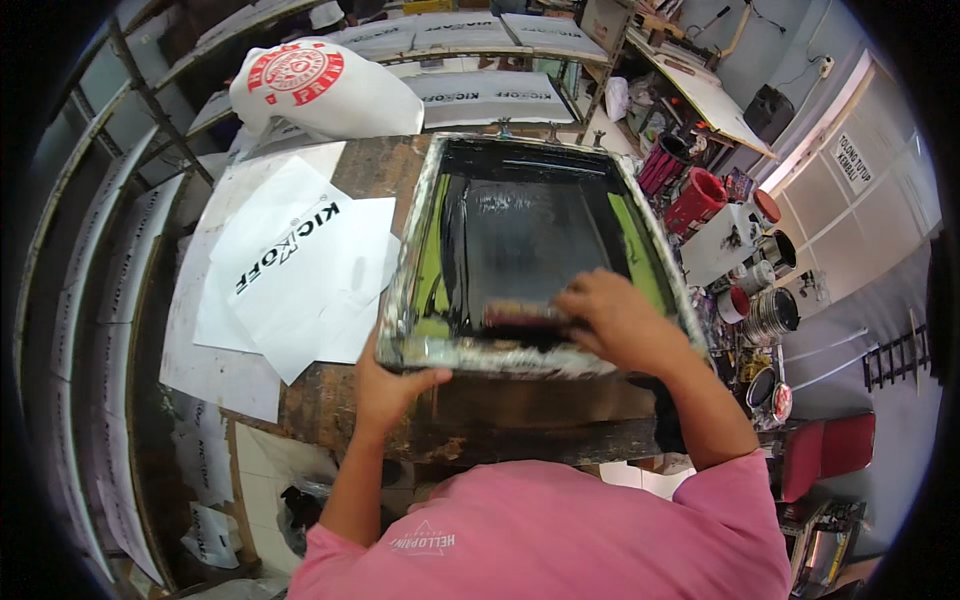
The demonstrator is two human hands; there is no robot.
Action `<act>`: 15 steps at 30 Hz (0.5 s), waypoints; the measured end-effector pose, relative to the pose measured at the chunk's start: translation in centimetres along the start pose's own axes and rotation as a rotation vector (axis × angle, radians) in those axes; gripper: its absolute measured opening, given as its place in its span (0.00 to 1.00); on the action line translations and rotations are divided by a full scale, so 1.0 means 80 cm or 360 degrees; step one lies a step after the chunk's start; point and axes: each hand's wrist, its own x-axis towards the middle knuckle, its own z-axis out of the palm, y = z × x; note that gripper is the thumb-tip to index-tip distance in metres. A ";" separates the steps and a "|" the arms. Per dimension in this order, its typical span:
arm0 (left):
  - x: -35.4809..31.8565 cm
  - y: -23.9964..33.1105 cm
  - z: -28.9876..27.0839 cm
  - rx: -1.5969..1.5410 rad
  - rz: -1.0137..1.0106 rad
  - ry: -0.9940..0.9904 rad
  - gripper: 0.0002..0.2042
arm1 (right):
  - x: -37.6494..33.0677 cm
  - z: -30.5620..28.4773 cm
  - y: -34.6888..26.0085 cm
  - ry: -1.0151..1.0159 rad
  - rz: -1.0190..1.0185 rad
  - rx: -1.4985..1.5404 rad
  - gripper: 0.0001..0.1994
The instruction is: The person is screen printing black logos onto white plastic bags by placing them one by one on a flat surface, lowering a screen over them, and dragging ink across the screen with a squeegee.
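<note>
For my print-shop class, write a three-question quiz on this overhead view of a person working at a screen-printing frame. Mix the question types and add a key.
1. True or false: the left hand grips the near left corner of the screen frame.
2. What does the right hand press on inside the frame? A) a paint can B) a squeegee C) a roll of tape
3. Fill in: the white printed sheets lie on the table to the ______ of the frame.

Key: 1 true; 2 B; 3 left.
</note>
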 end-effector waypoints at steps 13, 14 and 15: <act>-0.003 -0.135 -0.022 0.1389 0.0321 0.0303 0.59 | 0.314 0.125 0.268 0.0631 -0.0151 -0.0349 0.20; -0.003 -0.131 -0.022 0.1379 0.0313 0.0304 0.59 | 0.330 0.127 0.277 0.0595 -0.0107 -0.0316 0.20; -0.002 -0.128 -0.021 0.1353 0.0285 0.0284 0.60 | 0.338 0.133 0.280 0.0600 -0.0058 -0.0286 0.20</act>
